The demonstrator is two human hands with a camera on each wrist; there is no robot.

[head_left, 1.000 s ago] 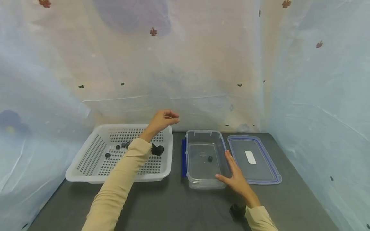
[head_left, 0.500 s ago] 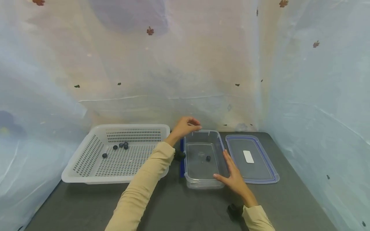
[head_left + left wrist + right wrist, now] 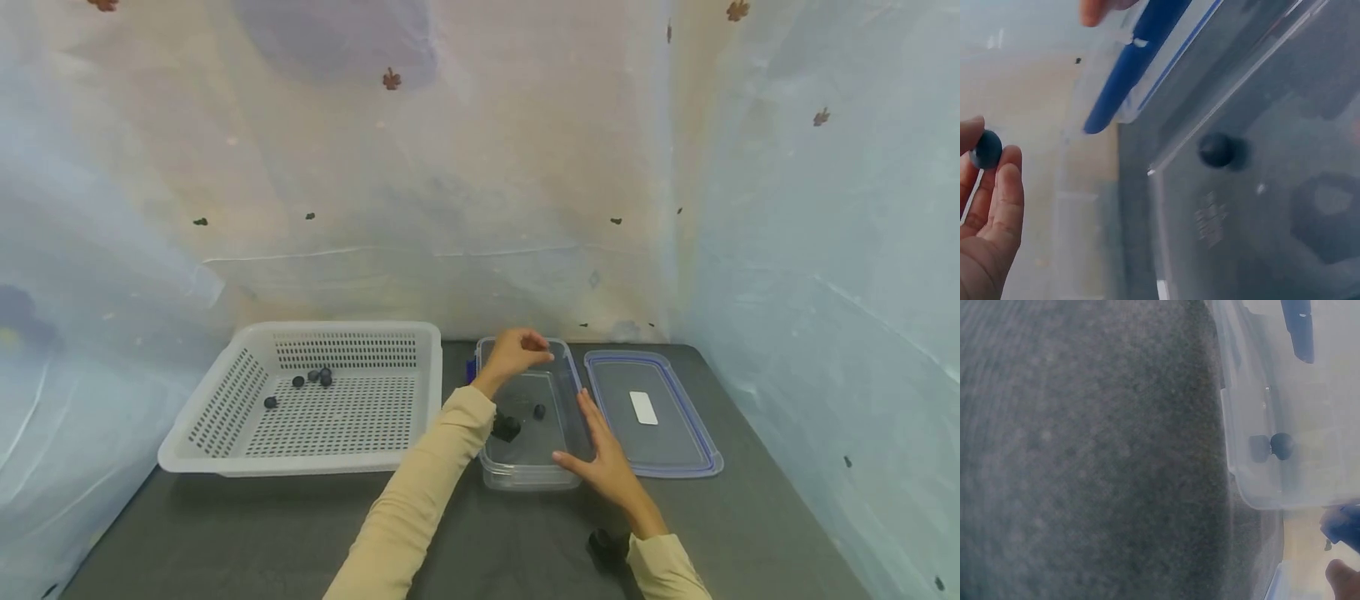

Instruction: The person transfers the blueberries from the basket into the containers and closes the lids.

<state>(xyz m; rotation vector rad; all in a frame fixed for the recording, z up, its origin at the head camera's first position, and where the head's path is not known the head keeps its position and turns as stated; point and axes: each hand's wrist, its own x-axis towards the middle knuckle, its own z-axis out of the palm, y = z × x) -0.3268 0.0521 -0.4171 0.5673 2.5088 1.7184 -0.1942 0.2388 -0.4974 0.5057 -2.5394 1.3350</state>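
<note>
Berry, dark blue and round, sits pinched between thumb and fingers of the left hand, as the left wrist view shows us. Over the last second that hand travels from the basket to the clear box; half a second ago it is at the box's ten o'clock corner, and now it hangs over the twelve o'clock end. We judge the sideways carry nearly done, with the release not yet made.

The right hand matches the earlier frames: at the box's four o'clock, thumb and fingers spread along the wall, gripping nothing. We take this as steadying; firm contact we cannot confirm.

Inside the box we count one loose berry, unmoved. The basket, at the box's nine o'clock, holds five berries: four grouped near its twelve, one toward its nine. The lid lies flat at the box's three o'clock, so the top is uncovered.
</note>
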